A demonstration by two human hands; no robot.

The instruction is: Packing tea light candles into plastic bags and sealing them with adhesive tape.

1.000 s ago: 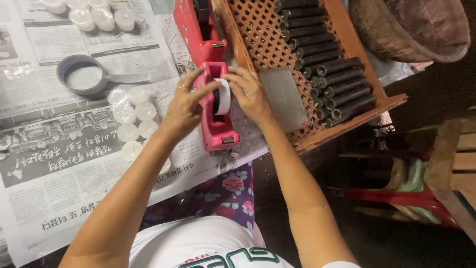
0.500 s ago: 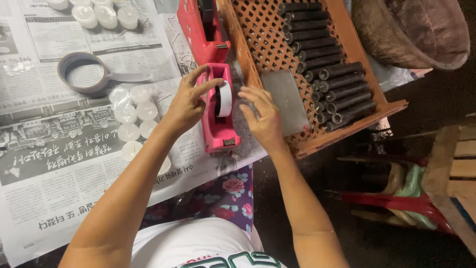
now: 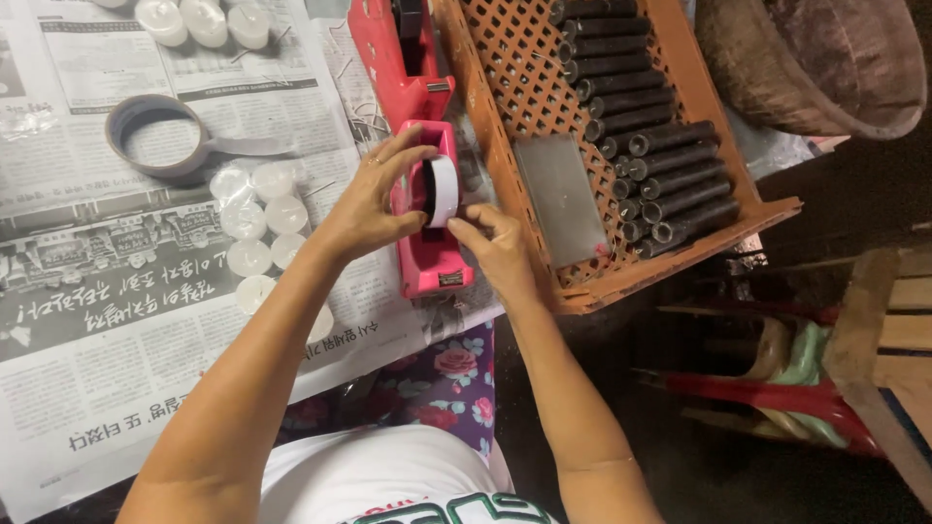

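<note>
left hand (image 3: 364, 209) pinches the white tape roll (image 3: 443, 190) in the pink holder (image 3: 432, 254); right hand (image 3: 497, 247), fingers loose, touches its side.

left: white candles (image 3: 254, 221) | right: orange crate (image 3: 649, 270) | near: bare newspaper (image 3: 116, 378)

Light falls evenly and fairly brightly on the newspaper-covered bench (image 3: 116, 320) from about nine to twelve o'clock, while the area from three to six o'clock sinks into deep shadow where little can be made out. Soft, short shadows lie under the forearms, and a mild sheen sits on the white tape roll (image 3: 444, 190) and the grey metal plate (image 3: 563, 199) without real glare. Focus is reasonably sharp at the centre, slightly soft toward the corners, with a wide-angle lean in the lines near the edges
</note>
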